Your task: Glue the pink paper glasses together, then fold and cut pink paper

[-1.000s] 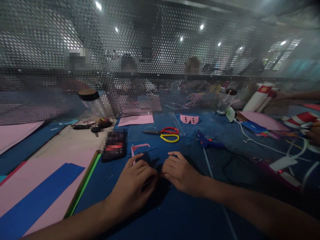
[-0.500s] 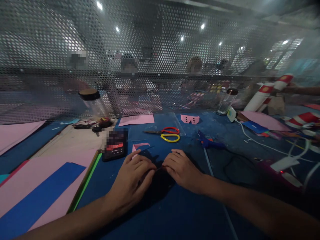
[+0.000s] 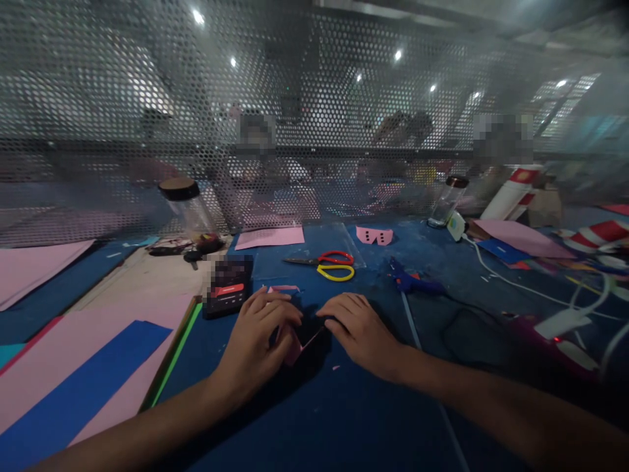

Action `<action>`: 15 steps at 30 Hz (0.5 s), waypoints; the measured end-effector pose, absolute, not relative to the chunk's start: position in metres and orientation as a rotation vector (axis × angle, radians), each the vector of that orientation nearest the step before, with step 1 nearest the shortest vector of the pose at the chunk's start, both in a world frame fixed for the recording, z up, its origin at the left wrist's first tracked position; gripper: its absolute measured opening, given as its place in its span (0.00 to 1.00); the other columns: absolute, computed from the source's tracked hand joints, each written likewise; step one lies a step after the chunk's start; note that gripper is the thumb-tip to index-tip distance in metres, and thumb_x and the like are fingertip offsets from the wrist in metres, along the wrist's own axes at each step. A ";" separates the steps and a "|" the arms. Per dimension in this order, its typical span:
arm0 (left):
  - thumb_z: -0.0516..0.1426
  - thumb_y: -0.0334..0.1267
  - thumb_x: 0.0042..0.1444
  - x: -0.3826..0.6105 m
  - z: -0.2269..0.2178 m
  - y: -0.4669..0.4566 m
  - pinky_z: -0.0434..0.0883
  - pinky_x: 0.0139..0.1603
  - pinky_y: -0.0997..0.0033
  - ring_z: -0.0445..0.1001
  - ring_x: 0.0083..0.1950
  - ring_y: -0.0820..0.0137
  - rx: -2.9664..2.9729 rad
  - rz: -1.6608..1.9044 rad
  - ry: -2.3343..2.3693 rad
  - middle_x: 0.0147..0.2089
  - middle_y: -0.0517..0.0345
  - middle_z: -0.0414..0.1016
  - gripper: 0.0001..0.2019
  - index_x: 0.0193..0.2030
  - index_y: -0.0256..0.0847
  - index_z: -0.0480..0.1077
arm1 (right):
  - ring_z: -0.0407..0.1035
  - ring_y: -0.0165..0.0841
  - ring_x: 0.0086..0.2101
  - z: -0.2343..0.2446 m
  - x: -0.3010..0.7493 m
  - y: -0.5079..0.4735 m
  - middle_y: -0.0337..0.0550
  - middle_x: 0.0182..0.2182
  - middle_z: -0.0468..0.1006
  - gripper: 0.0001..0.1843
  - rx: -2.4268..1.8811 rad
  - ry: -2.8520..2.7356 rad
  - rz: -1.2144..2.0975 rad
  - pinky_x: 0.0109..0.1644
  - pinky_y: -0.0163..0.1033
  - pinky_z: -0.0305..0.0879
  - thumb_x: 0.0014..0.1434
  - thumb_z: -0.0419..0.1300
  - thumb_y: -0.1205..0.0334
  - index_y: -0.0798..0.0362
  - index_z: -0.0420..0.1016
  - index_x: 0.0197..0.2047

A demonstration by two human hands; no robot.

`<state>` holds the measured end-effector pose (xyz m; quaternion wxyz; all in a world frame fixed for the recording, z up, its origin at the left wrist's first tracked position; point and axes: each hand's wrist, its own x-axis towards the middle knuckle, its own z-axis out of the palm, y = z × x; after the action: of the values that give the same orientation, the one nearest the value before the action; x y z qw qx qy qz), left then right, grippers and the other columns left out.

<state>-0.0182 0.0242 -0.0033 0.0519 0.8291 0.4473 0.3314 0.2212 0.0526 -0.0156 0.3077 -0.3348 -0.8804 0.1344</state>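
Near the table's middle, my left hand (image 3: 260,331) is closed on a piece of pink paper (image 3: 293,351), which shows below its thumb. The paper's thin edge runs across to my right hand (image 3: 361,337), whose thumb and fingers pinch its far end. Much of the paper is hidden under both hands. Behind my left fingers lies a narrow pink paper strip (image 3: 285,288). Scissors (image 3: 335,273) with one red and one yellow handle rest beyond the hands. A small pink scrap (image 3: 336,368) lies below my right hand.
A phone (image 3: 228,288) lies left of my hands, beside pink sheets with a blue strip (image 3: 93,380). To the right are a blue glue gun (image 3: 417,284) and a power strip (image 3: 555,344) with cables. A pink cutout (image 3: 366,235) lies before the perforated metal screen (image 3: 314,98).
My left hand has turned and shifted slightly left, so more of the pink paper shows between the hands. The small pink scrap now shows on the table.
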 end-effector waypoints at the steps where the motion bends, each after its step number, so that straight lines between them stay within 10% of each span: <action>1: 0.51 0.26 0.60 -0.018 -0.004 0.025 0.56 0.67 0.43 0.71 0.58 0.60 2.533 1.011 1.355 0.45 0.59 0.80 0.11 0.40 0.46 0.71 | 0.70 0.37 0.50 -0.014 0.221 0.052 0.42 0.47 0.79 0.09 -0.876 -2.297 0.374 0.57 0.47 0.59 0.70 0.56 0.70 0.50 0.73 0.50; 15: 0.53 0.26 0.61 -0.015 -0.007 0.024 0.56 0.69 0.46 0.73 0.54 0.63 2.584 1.042 1.252 0.44 0.59 0.77 0.11 0.44 0.47 0.70 | 0.70 0.36 0.52 -0.007 0.219 0.038 0.43 0.46 0.77 0.09 -0.619 -2.409 0.298 0.68 0.52 0.49 0.66 0.64 0.56 0.49 0.73 0.47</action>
<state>-0.0151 0.0244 -0.0071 0.0436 0.8451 0.4095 0.3410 0.2189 0.0382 -0.0066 0.3129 -0.2346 -0.9134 0.1130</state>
